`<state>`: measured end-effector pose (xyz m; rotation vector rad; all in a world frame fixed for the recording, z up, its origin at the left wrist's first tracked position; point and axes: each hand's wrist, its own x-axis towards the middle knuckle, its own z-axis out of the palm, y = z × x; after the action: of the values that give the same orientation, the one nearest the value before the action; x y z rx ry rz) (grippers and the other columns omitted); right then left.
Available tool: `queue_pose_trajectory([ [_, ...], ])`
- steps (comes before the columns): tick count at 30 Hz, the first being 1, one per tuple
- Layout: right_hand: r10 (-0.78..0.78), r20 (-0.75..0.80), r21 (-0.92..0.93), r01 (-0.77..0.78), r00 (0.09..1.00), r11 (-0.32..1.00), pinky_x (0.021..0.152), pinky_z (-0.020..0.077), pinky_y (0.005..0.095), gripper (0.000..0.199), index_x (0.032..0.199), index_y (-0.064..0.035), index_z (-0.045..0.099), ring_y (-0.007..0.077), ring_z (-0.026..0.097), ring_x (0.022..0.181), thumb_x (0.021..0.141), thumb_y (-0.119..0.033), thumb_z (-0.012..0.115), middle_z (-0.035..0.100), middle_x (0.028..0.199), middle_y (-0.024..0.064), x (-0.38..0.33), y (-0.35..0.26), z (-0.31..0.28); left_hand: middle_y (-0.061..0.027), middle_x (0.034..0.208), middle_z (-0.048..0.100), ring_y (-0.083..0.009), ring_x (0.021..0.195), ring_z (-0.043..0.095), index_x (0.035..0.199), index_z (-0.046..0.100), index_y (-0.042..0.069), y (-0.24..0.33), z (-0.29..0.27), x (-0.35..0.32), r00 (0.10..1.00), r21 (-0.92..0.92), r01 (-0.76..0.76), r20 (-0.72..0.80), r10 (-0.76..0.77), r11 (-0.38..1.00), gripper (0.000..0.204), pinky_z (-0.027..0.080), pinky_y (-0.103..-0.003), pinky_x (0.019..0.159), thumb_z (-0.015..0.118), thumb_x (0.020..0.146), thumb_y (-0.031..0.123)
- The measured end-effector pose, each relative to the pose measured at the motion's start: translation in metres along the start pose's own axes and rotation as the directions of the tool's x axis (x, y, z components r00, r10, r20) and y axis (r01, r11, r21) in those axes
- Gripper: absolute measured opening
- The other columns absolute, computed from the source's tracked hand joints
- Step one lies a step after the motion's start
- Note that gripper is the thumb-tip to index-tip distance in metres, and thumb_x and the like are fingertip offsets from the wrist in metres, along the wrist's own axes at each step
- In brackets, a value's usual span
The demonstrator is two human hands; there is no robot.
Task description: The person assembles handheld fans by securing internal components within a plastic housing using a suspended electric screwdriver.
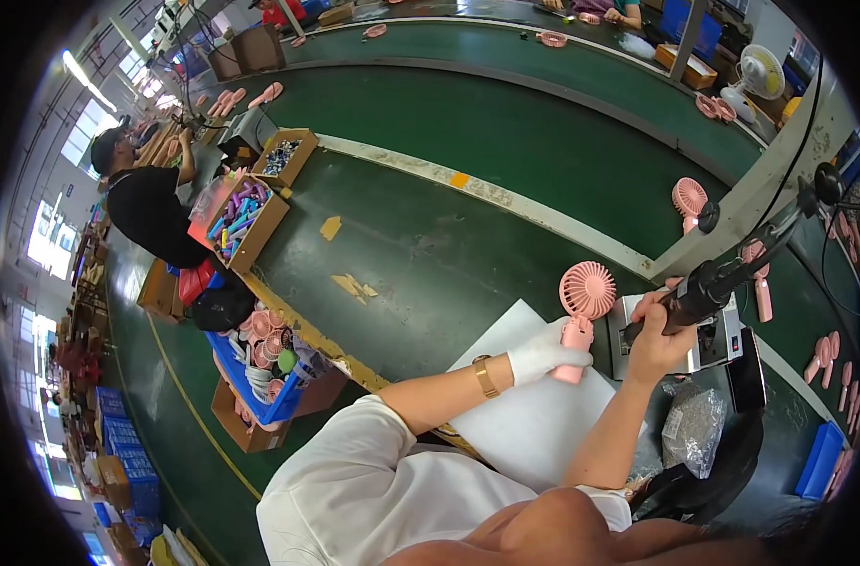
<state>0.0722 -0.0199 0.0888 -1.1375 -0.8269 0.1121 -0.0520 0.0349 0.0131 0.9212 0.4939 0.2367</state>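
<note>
My left hand (543,353), in a white glove, is wrapped round the handle of a pink handheld fan (588,291). The fan's round grille points away from me, above a white sheet (515,420) on the bench. My bare right hand (660,343) grips a black electric screwdriver (701,296), which slants up to the right to its cord. Right under the screwdriver stands a small silver metal box (718,347), probably a screw feeder; the tool's tip is at its left part, partly hidden by my fingers.
A clear bag of small parts (694,429) lies right of my forearm, near a dark phone-like slab (746,370). Another pink fan (690,198) stands by the metal post (779,179). Left are cardboard boxes of coloured cells (265,236), a blue crate (288,406) and a co-worker (151,203).
</note>
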Motion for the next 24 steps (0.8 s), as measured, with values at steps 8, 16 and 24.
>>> queue_pose_trajectory([
  [8,0.201,0.047,0.328,-0.205,0.978,0.922,0.047,0.0370,0.0256,0.083,0.113,-0.0006,0.038,0.0131,0.043,0.052,0.067,-0.064,0.066,0.043,0.061,0.0048,0.000,0.005,0.023,-0.0029,0.090,0.057,-0.0084,0.081,0.054,0.102,0.051,0.003,-0.010,-0.008,0.006,0.991,0.170,-0.075,-0.098,0.093,0.983,0.043,0.047,-0.026,0.071,0.073,0.069,0.020],
  [16,0.198,0.081,0.315,-0.213,0.977,0.925,0.048,0.0353,0.0260,0.085,0.112,-0.0043,0.038,0.0128,0.040,0.048,0.064,-0.071,0.062,0.043,0.058,0.0053,0.001,0.011,0.027,-0.0042,0.087,0.060,-0.0114,0.076,0.058,0.099,0.053,0.002,0.006,-0.001,0.006,0.985,0.367,0.053,-0.170,0.010,0.929,0.042,0.047,-0.026,0.069,0.071,0.068,0.022],
  [24,0.196,0.112,0.326,-0.222,0.974,0.919,0.049,0.0356,0.0262,0.083,0.112,-0.0051,0.039,0.0129,0.041,0.049,0.065,-0.069,0.062,0.045,0.059,0.0053,-0.007,0.014,0.028,-0.0068,0.084,0.062,-0.0146,0.076,0.060,0.098,0.053,0.001,-0.003,-0.003,0.004,0.983,0.396,0.021,-0.178,0.054,0.918,0.045,0.048,-0.028,0.070,0.070,0.066,0.028],
])
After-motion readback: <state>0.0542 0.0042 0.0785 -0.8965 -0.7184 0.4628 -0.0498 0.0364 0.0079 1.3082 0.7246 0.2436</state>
